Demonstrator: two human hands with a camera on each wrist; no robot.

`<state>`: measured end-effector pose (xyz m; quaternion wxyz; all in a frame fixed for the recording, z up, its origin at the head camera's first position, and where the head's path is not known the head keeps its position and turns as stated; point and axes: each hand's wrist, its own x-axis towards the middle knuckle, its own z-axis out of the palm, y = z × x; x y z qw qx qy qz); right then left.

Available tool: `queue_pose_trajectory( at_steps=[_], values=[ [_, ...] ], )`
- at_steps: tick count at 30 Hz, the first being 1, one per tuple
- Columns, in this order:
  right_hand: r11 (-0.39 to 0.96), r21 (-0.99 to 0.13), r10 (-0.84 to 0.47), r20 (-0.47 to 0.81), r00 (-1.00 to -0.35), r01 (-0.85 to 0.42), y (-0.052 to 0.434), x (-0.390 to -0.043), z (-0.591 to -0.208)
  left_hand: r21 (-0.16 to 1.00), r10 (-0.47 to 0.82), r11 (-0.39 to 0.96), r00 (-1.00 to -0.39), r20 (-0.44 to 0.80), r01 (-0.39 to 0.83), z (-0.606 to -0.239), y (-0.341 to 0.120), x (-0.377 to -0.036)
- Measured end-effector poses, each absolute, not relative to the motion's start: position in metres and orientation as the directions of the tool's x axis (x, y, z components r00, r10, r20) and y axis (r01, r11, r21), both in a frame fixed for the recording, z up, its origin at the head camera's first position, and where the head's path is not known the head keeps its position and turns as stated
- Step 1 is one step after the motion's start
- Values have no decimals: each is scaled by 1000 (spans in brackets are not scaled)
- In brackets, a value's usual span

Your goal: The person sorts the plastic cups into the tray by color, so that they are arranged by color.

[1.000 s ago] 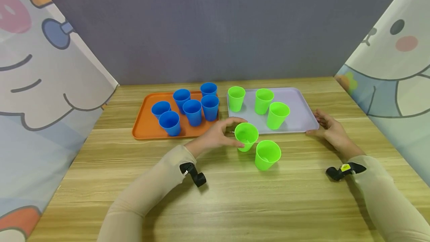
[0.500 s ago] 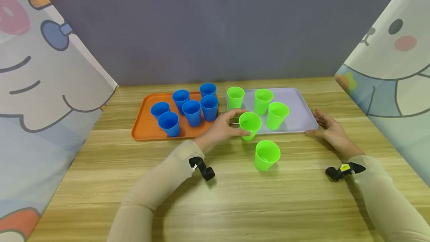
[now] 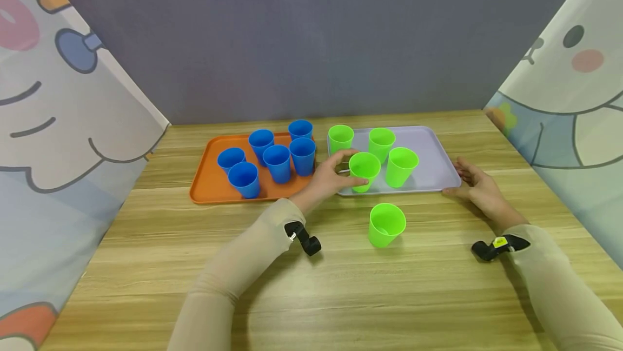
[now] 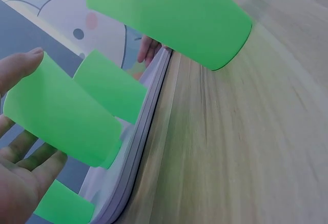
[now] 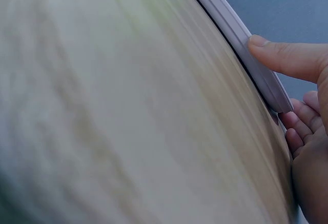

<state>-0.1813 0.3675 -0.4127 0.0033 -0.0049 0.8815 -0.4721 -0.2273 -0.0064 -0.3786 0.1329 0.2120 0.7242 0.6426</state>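
My left hand (image 3: 332, 176) grips a green cup (image 3: 363, 170) just over the near edge of the lilac tray (image 3: 433, 170); in the left wrist view that cup (image 4: 61, 114) sits between thumb and fingers (image 4: 31, 160). Three more green cups (image 3: 401, 165) stand on that tray. One green cup (image 3: 386, 224) stands alone on the wooden table (image 3: 340, 297), also seen in the left wrist view as the big cup (image 4: 169, 14). My right hand (image 3: 474, 185) rests against the tray's right corner, thumb (image 5: 287, 60) on its rim (image 5: 241, 42).
An orange tray (image 3: 206, 178) with several blue cups (image 3: 277, 161) lies left of the lilac tray, touching it. Cartoon-printed curtains (image 3: 63, 124) close both sides and a grey wall stands behind.
My left hand has carried the green cup from the table up and away onto the lilac tray's near edge. The right hand has stayed at the tray's corner.
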Motion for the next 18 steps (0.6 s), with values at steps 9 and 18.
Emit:
queue_pose_trajectory(
  at_steps=[9,18],
  values=[
    [540,-841,1,-16,-1000,14,369,-183,-416,988,392,87,-916,85,129,-380,6,-232],
    [529,-849,1,-13,-1000,12,368,-181,-416,987,320,112,-945,72,113,-384,14,-236]
  ],
)
